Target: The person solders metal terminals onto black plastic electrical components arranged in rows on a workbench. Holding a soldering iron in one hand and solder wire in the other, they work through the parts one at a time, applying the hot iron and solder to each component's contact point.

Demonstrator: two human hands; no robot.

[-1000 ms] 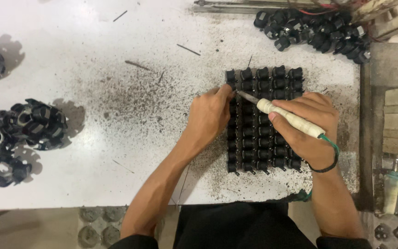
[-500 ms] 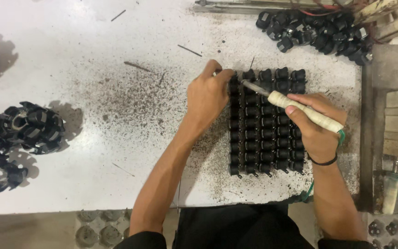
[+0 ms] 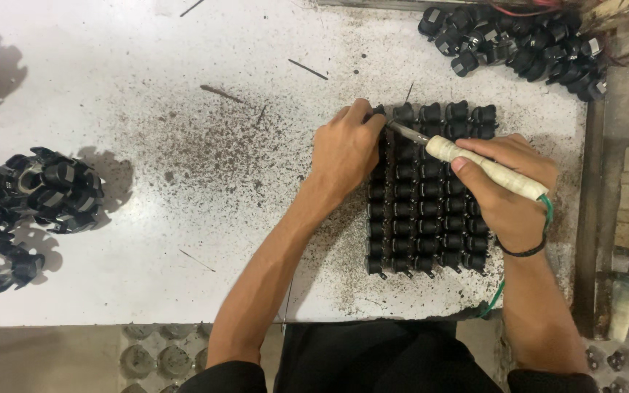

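Step in hand, judged from the pose: working the top-left corner of the block of small black parts (image 3: 431, 211) with a hand tool. The block sits on the white desk (image 3: 183, 145), right of centre, near its front edge.

Right hand (image 3: 507, 193): fingers clenched round the pale wrapped handle of the tool (image 3: 475, 164). Its metal tip points up-left and meets the corner part of the top row.

Left hand (image 3: 343, 153): fingers curled over the block's top-left corner, pressing or pinching a part there. Whether it actually grips one cannot be told; the fingertips are hidden.

Next move likely calls for keeping the left hand steady on that part and the tip fine-placed, since the neighbours touch on all sides.

Counts:
- Block: one, about five columns by roughly nine rows; hands cover some, so the count is inexact.
- Tool: one, with a green cord (image 3: 500, 295) trailing off the desk edge.
- Loose heap of black parts (image 3: 518, 44): one, top right, too tangled to count.
- Round black clusters (image 3: 34, 196): about four at the left edge, partly cropped.
- Wristband (image 3: 522, 251): one, right wrist.
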